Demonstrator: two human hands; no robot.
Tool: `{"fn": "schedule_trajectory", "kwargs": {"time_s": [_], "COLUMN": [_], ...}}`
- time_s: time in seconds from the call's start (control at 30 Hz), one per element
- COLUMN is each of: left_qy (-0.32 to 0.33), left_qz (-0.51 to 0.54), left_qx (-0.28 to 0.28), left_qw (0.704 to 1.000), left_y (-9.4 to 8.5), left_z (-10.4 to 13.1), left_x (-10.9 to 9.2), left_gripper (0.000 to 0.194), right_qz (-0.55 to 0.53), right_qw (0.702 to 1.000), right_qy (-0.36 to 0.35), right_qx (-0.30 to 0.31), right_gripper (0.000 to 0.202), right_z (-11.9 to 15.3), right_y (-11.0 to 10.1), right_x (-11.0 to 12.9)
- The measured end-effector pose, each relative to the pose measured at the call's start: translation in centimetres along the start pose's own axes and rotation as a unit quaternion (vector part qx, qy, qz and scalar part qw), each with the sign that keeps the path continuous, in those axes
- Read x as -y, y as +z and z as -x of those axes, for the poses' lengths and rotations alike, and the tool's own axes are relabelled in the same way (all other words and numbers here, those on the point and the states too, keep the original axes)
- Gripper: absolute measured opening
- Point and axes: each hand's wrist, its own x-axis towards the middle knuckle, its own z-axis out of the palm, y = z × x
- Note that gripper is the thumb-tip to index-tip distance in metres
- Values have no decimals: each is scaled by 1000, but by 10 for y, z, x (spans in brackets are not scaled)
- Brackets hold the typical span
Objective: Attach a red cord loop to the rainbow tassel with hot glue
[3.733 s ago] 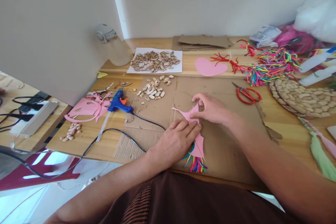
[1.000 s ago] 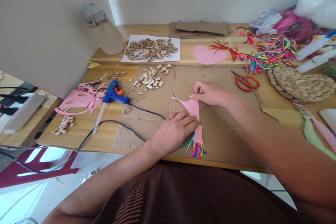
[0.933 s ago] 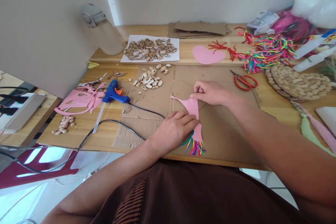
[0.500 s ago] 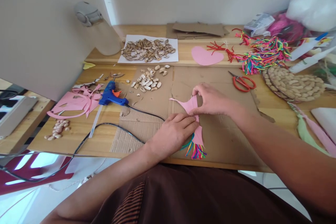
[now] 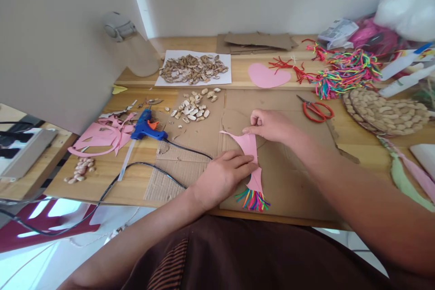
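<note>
A pink foam cutout lies on a brown cardboard sheet, with a tassel of rainbow strings at its near end. My left hand lies flat on the cutout's lower half, fingers together, pinning it to the cardboard. My right hand pinches the cutout's upper edge between thumb and fingers. Part of the cutout is hidden under my left hand.
A blue glue gun with a black cord lies to the left, near pink foam scraps. Loose shells, a paper of shells, a pink heart, red scissors, colourful strings and a shell-covered mat surround the work area.
My right hand has shifted back up along the cutout's top edge after dipping toward the left hand. My left hand stays pressed on the foam. The view has tilted slightly.
</note>
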Motion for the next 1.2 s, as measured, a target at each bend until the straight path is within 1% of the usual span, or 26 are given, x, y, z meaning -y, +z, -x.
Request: {"fn": "schedule_trajectory", "kwargs": {"time_s": [0.07,0.13,0.23,0.27,0.33,0.37,0.4,0.43,0.5,0.57,0.67,0.73,0.77,0.83,0.87,0.97,1.03,1.1,1.2], "left_qy": [-8,-18,-50,-69,-119,-142,-161,-173,-177,-167,-146,-137,-136,-136,-135,-123,-109,-91,-59], "left_qz": [15,33,81,101,141,160,174,184,186,172,159,163,166,171,171,166,160,148,121], "left_qx": [-20,-48,-96,-110,-131,-140,-149,-156,-165,-169,-164,-158,-154,-153,-156,-180,-183,-168,-139], "left_qw": [1000,998,991,986,974,967,960,955,952,956,963,964,965,964,963,962,964,970,981], "left_y": [2,3,3,2,0,-1,-2,-3,-4,-4,-2,-1,0,0,-1,-3,-5,-5,-3], "left_z": [-2,-4,-7,-8,-8,-8,-8,-7,-7,-6,-6,-5,-4,-4,-4,-4,-4,-4,-4], "left_x": [2,2,1,1,1,1,1,1,1,2,2,3,4,5,5,4,3,2,2], "left_gripper": [25,20,17,18,20,22,24,25,26,26,28,31,33,35,36,39,38,38,38], "right_qz": [-31,-100,-218,-227,-181,-160,-141,-124,-103,-97,-95,-99,-107,-137,-153,-205,-247,-282,-305], "right_qw": [999,994,974,970,975,976,976,976,974,968,953,947,946,947,951,964,960,951,945], "right_qy": [-3,-13,-63,-88,-124,-138,-158,-172,-199,-229,-284,-299,-297,-272,-246,-133,-78,-65,-56], "right_qx": [-18,-29,-25,-14,36,43,48,41,21,-4,-39,-62,-75,-100,-107,-109,-108,-109,-108], "right_gripper": [28,23,29,34,48,58,64,65,60,49,29,23,21,18,17,17,19,19,21], "right_z": [4,14,49,65,97,111,124,133,143,142,131,126,124,123,123,119,110,98,76], "right_y": [0,-2,-6,-6,-6,-4,-2,1,8,16,24,27,28,28,27,22,16,7,-4], "right_x": [-4,-8,-13,-13,-14,-13,-13,-12,-10,-9,-8,-6,-5,-3,-2,1,2,2,0]}}
